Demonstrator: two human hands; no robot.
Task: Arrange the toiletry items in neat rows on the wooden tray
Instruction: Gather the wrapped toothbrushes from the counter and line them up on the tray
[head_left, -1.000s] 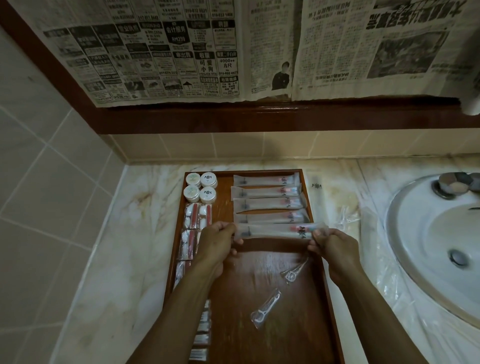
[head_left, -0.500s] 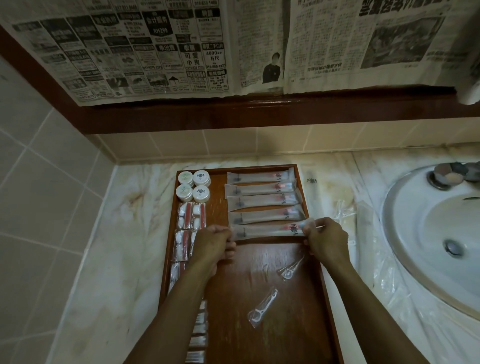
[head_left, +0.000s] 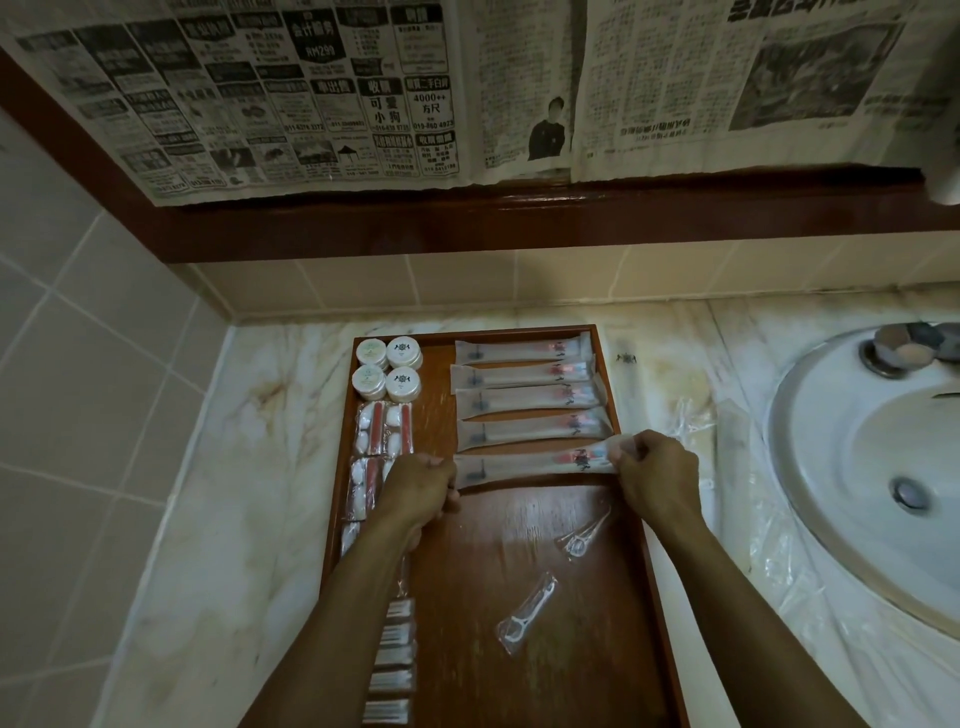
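A wooden tray (head_left: 566, 670) lies on the marble counter. Several wrapped toothbrush packets (head_left: 524, 400) form a row stack at its far right. The nearest toothbrush packet (head_left: 530, 465) is held at both ends: my left hand (head_left: 418, 488) pinches its left end, my right hand (head_left: 657, 480) pinches its right end. Round white soap tubs (head_left: 388, 368) sit at the far left corner, with cotton packets (head_left: 382, 434) below them and small white packets (head_left: 392, 670) further down the left edge. Two wrapped floss picks (head_left: 527, 613) lie loose on the bare tray.
A white sink basin (head_left: 872, 467) with a drain is on the right, clear plastic wrap (head_left: 691, 421) lying between it and the tray. A tiled wall stands on the left. Newspaper (head_left: 322, 93) covers the surface above the dark wooden ledge.
Both hands have carried the nearest toothbrush packet slightly towards the stack above it, and my right hand now holds its right tip higher. The camera has tilted a little.
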